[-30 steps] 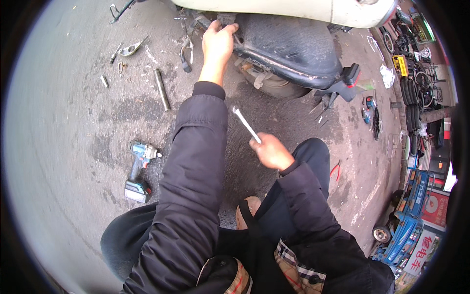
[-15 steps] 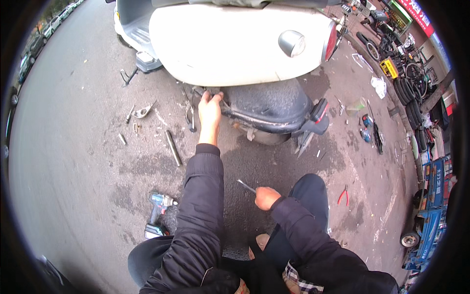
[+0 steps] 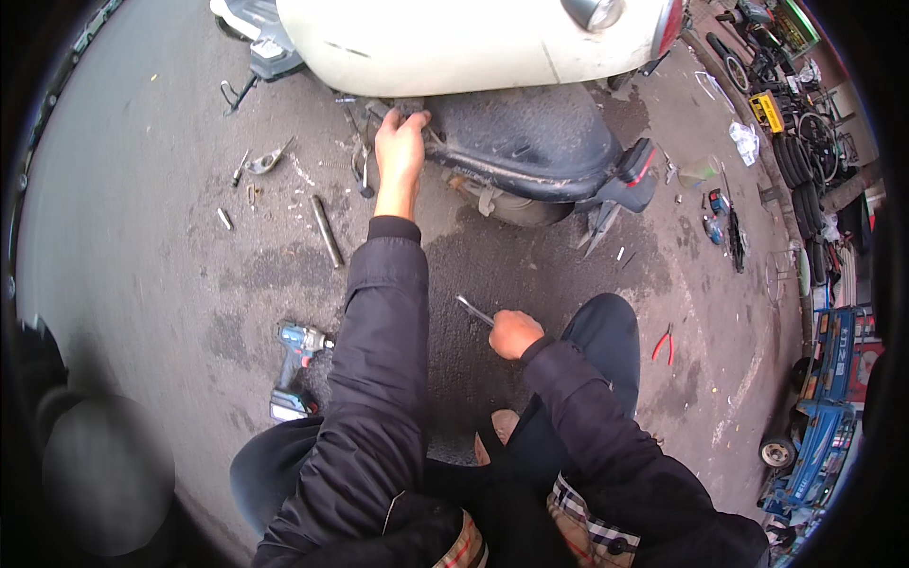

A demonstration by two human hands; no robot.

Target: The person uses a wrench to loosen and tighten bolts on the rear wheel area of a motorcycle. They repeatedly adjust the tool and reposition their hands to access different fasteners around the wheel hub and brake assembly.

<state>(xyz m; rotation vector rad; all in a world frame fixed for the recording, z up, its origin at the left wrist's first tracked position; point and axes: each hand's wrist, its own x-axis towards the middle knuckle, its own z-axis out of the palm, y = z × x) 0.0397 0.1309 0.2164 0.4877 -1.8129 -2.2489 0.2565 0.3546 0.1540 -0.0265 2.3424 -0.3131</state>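
My left hand (image 3: 400,156) reaches forward to the front end of a scooter's black rear fender (image 3: 530,137), just below the white body panel (image 3: 445,47). Its thumb and fingers are closed there, and what they grip is hidden. In my right hand (image 3: 516,334), held low before my right knee, is a slim metal wrench (image 3: 475,310) whose free end points forward and left. The wrench is apart from the scooter. Beside my left forearm, a blue cordless impact driver (image 3: 294,364) lies on the ground.
A metal tube (image 3: 327,232) and a small bracket (image 3: 269,159) lie on the asphalt to the left. Red-handled pliers (image 3: 668,346) and another blue power tool (image 3: 712,227) are at the right. Tyres (image 3: 795,180) and a blue cart (image 3: 826,417) line the right side.
The scooter and ground sit higher in the picture now. My left hand stays at the fender, and my right hand still holds the wrench. A blurred dark shape has appeared at lower left.
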